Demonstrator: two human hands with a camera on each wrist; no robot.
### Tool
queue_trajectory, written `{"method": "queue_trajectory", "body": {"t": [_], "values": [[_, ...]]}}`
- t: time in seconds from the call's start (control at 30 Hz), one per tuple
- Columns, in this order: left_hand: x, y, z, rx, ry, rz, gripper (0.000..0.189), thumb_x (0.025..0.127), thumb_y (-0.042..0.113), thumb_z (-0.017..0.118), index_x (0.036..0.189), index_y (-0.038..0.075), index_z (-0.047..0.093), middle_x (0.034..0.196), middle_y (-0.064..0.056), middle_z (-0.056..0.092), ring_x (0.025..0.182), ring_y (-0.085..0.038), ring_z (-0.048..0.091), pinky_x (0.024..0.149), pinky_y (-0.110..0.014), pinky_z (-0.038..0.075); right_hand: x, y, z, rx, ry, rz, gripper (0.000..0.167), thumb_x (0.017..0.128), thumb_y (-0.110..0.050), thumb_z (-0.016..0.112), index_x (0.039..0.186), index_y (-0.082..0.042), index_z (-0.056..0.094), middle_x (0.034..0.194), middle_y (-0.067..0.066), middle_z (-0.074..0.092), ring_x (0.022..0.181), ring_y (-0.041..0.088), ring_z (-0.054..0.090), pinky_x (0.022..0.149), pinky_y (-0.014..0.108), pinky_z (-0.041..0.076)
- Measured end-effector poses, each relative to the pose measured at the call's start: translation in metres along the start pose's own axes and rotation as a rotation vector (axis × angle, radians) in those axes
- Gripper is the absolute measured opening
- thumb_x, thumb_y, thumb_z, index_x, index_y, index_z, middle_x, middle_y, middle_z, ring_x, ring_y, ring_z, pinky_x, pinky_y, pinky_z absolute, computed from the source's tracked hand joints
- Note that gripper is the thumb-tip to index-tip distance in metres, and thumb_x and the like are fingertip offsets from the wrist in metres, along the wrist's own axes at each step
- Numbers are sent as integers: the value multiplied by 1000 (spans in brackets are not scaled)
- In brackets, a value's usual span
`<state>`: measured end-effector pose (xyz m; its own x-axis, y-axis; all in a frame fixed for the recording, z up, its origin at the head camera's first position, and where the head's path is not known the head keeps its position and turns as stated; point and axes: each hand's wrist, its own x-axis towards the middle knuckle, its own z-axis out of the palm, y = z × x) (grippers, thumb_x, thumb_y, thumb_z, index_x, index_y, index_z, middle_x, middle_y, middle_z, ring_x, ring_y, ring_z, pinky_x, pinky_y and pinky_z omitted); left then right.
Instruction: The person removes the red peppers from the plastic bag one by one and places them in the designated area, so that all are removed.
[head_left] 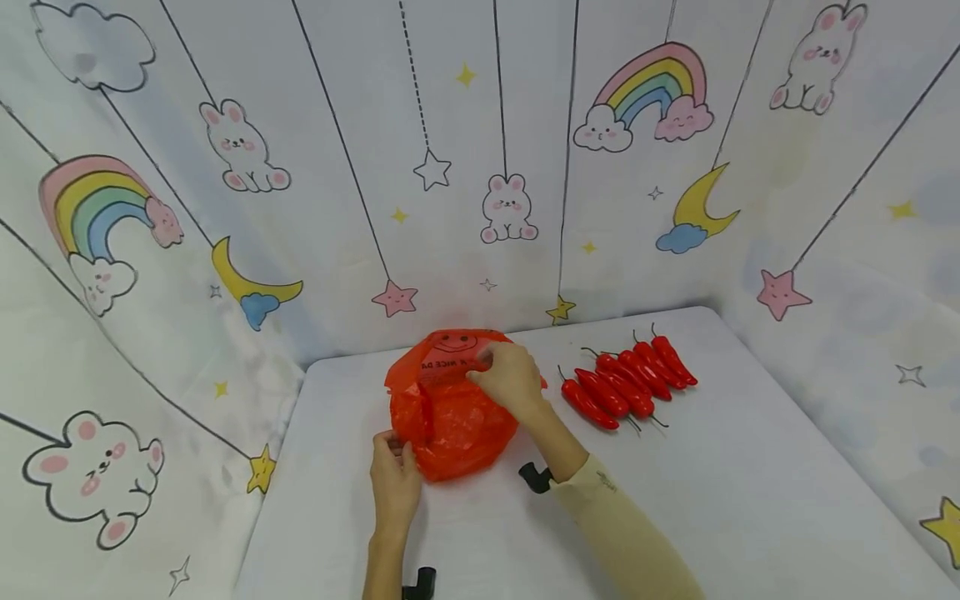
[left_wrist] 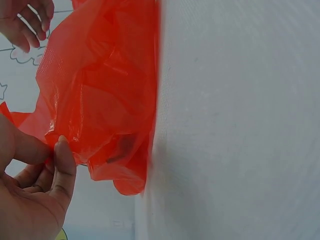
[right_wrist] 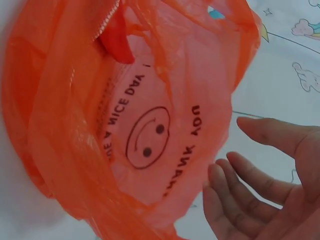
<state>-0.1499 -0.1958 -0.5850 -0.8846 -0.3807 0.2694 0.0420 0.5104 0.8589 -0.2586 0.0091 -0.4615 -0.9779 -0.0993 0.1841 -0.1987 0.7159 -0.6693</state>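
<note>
A red plastic bag (head_left: 457, 437) with a printed smiley face stands with its mouth spread on the white table. At its left side my left hand (head_left: 396, 482) pinches the film between thumb and fingertips, as the left wrist view shows close up. My right hand (head_left: 516, 383) hovers at the bag's right rim; in the right wrist view its thumb and loosely bent fingers (right_wrist: 245, 205) are apart with nothing between them. Inside the bag, a shiny red pointed piece (right_wrist: 119, 42), like a chili pepper, shows; a dark shape also shows through the film in the left wrist view.
Several red chili peppers (head_left: 622, 383) lie in a slanting row to the right of the bag, close to the right forearm. White cloth with cartoon prints (head_left: 480, 275) rises behind the table (head_left: 750, 467). Black wrist mounts (head_left: 535, 478) stick out from the wrists.
</note>
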Motion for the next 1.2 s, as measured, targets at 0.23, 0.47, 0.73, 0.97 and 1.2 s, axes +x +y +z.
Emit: {"method": "queue_trajectory", "body": {"t": [0.23, 0.47, 0.73, 0.97, 1.2], "values": [[1, 1, 1, 4, -2, -4, 25, 104, 3, 56, 127, -2, 49, 108, -15, 62, 92, -25, 61, 81, -31, 56, 9, -3, 24, -28, -132, 8, 36, 87, -32, 86, 115, -11, 77, 98, -1, 75, 86, 18, 67, 76, 40, 59], [1, 1, 0, 6, 4, 3, 25, 104, 2, 56, 128, -2, 49, 109, -16, 62, 94, -25, 61, 83, -35, 56, 18, -3, 51, -64, -229, 31, 33, 88, -31, 84, 113, -10, 77, 103, 3, 77, 84, 19, 70, 78, 40, 61], [6, -2, -4, 16, 28, 58, 23, 101, -2, 58, 123, -5, 50, 106, -18, 62, 91, -27, 62, 81, -38, 57, 18, -4, 82, -24, -332, 79, 33, 88, -28, 83, 113, -7, 74, 99, 5, 75, 82, 20, 68, 77, 39, 62], [10, -5, -9, 10, 30, 69, 23, 102, -3, 57, 124, -5, 51, 104, -19, 63, 92, -28, 64, 80, -40, 56, 15, -7, 108, -50, -347, 69, 39, 86, -28, 83, 115, -4, 74, 101, 7, 75, 86, 23, 68, 81, 39, 60], [10, -3, -9, -8, 10, 38, 23, 104, 0, 56, 125, -4, 50, 107, -17, 63, 92, -27, 63, 81, -40, 57, 13, -3, 129, -17, -372, 92, 26, 88, -27, 84, 95, -8, 68, 76, 4, 63, 71, 22, 59, 63, 30, 52]]}}
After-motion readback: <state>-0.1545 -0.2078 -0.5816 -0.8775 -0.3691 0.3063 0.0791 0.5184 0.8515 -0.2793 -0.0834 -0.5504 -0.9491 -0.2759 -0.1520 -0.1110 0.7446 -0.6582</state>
